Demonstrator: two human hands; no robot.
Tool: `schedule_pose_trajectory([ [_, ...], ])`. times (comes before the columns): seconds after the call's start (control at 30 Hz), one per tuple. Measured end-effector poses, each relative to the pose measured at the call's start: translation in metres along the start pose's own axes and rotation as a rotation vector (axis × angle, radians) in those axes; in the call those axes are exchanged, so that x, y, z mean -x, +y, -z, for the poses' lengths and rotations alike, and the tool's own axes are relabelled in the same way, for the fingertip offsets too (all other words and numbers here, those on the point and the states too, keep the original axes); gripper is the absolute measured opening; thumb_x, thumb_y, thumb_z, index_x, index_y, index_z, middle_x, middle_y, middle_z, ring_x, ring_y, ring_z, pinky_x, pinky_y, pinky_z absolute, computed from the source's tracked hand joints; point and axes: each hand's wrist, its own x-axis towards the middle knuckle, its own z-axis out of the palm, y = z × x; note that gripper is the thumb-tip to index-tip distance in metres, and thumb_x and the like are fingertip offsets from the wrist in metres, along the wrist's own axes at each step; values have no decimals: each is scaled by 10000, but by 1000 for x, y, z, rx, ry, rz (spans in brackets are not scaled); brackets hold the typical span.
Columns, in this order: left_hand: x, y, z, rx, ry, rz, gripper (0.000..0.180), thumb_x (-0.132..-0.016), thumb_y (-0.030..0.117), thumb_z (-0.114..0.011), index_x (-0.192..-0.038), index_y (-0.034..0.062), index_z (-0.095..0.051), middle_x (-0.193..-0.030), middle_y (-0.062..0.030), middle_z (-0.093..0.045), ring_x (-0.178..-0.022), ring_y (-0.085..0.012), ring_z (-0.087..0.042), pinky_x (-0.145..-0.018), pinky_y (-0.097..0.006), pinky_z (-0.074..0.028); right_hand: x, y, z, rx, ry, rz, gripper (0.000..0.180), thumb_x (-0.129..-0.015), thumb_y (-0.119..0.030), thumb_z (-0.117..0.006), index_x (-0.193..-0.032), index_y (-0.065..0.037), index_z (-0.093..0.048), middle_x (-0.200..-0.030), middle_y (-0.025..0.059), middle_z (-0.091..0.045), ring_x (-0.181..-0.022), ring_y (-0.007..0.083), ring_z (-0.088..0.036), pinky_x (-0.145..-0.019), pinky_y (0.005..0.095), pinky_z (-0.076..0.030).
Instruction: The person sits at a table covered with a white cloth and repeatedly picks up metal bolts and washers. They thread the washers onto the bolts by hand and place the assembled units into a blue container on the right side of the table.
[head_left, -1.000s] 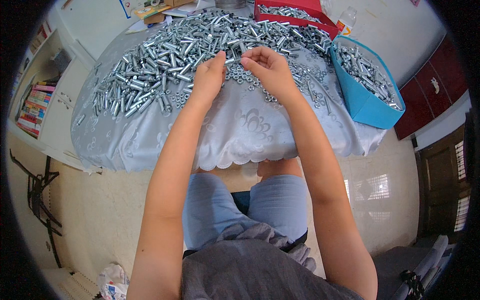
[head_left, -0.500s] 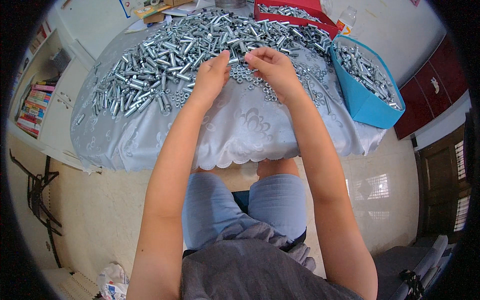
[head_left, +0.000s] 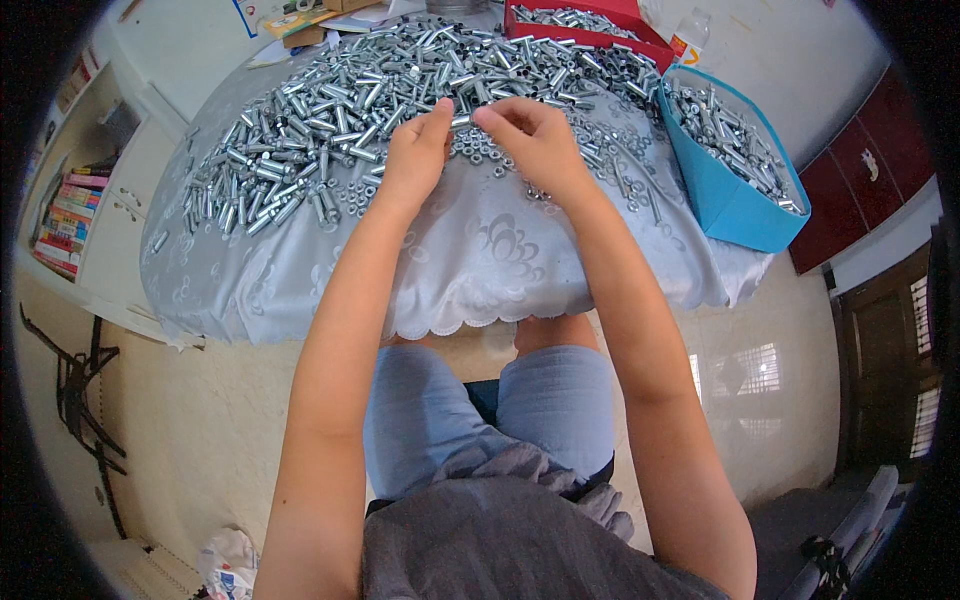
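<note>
Between my two hands, over the near side of a big heap of metal sleeve anchors (head_left: 300, 130), lies one short silvery sleeve anchor (head_left: 461, 122). My left hand (head_left: 418, 155) is closed round its left end, thumb on top. Thumb and forefinger of my right hand (head_left: 540, 145) pinch at its right end; whether a small nut is between them is too small to tell. Loose hex nuts (head_left: 475, 148) lie on the cloth just below the hands. Farther right, thin threaded bolts (head_left: 622, 178) are scattered near my right wrist.
A patterned silvery tablecloth (head_left: 480, 250) covers the table. At the right edge stands a light-blue bin (head_left: 735, 205) full of bolt parts. Behind are a red box (head_left: 655, 48) with more parts and a clear plastic bottle (head_left: 690, 38). Papers (head_left: 365, 14) lie at the back left.
Both hands have shifted slightly left. The right hand's thumb and forefinger have come closer to the left hand, and the sleeve anchor now shows between them.
</note>
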Motion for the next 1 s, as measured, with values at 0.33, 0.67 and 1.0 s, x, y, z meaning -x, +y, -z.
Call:
schedule_pose_trajectory([
  [0.33, 0, 0, 1, 84, -8, 19, 383, -847, 394, -516, -602, 129, -390, -531, 54, -332, -465, -40, -299, -424, -200, -218, 4, 0, 25, 760, -202, 18, 212, -592, -299, -683, -728, -136, -689, -746, 116, -634, -688, 276, -596, -694, 359, -475],
  [0.67, 0, -1, 0, 58, -22, 14, 383, -849, 412, -507, -607, 137, -392, -528, 63, -318, -456, -40, -277, -423, -210, -215, 4, 10, 27, 735, -282, 144, 198, -605, -203, -718, -732, -58, -672, -740, 117, -624, -691, 253, -577, -655, 320, -451],
  [1.0, 2, 3, 0, 28, 9, 82, 388, -831, 442, -517, -628, 125, -421, -531, 63, -335, -459, -40, -284, -434, -205, -220, -2, -2, 14, 32, 34, 94, 193, -731, -165, -676, -836, -6, -643, -740, 69, -640, -668, 109, -575, -622, 228, -449],
])
